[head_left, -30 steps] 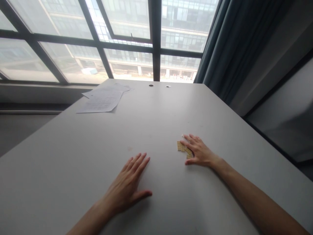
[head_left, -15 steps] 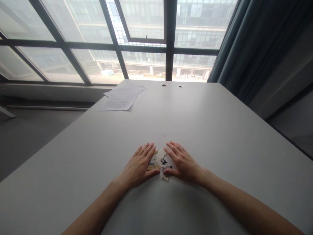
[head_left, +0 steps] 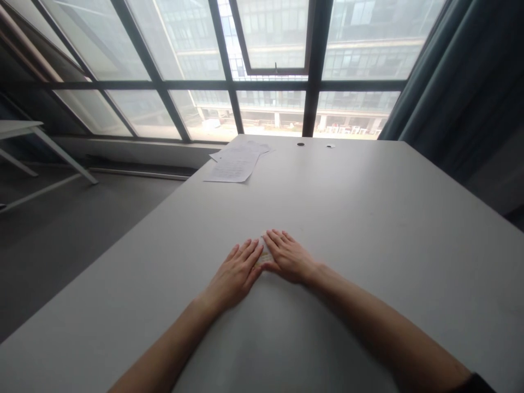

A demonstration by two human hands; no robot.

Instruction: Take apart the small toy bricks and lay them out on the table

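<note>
windows (head_left: 272, 41) bright, dark-framed | blue-grey curtain (head_left: 458, 82) right | grey floor (head_left: 90, 224) left

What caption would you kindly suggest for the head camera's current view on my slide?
Left hand and right hand, close together around small pieces on a white table, papers lying beyond.

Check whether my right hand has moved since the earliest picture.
Yes, leftward: judged against the dark round spot at the far end of the table, your right hand has gone from right of it to slightly left.
</note>
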